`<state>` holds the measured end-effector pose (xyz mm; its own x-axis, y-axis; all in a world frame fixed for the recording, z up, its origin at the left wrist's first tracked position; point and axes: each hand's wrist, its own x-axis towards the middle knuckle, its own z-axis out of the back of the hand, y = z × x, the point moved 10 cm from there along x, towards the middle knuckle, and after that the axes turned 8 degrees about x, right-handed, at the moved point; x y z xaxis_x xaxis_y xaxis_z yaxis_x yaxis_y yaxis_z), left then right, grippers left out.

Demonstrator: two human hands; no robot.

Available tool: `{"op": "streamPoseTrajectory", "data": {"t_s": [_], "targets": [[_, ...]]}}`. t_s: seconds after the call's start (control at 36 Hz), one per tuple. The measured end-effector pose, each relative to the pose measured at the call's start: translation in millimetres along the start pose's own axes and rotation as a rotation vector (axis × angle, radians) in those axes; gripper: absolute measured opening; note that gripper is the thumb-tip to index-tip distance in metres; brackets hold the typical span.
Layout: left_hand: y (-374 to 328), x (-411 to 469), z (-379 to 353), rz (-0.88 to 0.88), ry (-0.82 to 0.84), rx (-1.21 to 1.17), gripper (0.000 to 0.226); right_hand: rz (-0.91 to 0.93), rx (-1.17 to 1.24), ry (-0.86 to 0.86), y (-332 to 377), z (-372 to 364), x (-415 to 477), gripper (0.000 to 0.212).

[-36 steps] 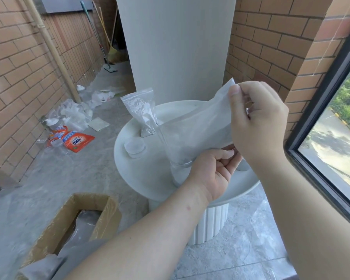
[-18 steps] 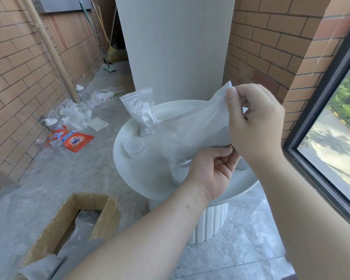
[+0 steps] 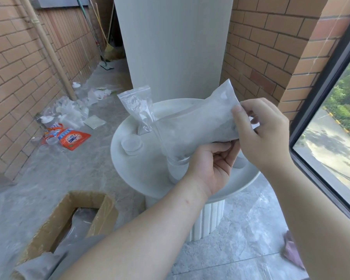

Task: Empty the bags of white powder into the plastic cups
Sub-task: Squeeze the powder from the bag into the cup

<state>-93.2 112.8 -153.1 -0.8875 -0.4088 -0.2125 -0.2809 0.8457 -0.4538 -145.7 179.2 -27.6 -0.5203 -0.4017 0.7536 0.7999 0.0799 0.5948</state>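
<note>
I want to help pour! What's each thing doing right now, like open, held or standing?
big bag: tilted, mouth down over tall cup
tall cup: upright on table
left hand: grips big bag
right hand: pinches big bag
small bag: upright, untouched
cardboard box: open

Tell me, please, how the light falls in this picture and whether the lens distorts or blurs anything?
Head view: soft daylight, no hard glare; the wide-angle lens bows the window frame near the edge; the bag, left hand and right hand are sharp; the white cup barely separates from the white table.
</note>
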Motion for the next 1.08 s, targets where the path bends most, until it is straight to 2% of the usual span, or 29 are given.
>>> {"op": "streamPoseTrajectory", "data": {"t_s": [0.33,0.81,1.08], "targets": [[6.3,-2.1,0.7,0.030,0.000,0.050,0.039,0.105,0.012,-0.053,21.6,-3.4,9.9,0.021],[3.7,-1.4,1.1,0.005,0.000,0.054,0.046,0.105,-0.011,-0.037,23.1,-12.1,13.1,0.025],[3.3,-2.5,3.5,0.029,-0.043,0.018,0.032,0.094,-0.011,-0.043,22.2,-8.4,16.5,0.025]]}}
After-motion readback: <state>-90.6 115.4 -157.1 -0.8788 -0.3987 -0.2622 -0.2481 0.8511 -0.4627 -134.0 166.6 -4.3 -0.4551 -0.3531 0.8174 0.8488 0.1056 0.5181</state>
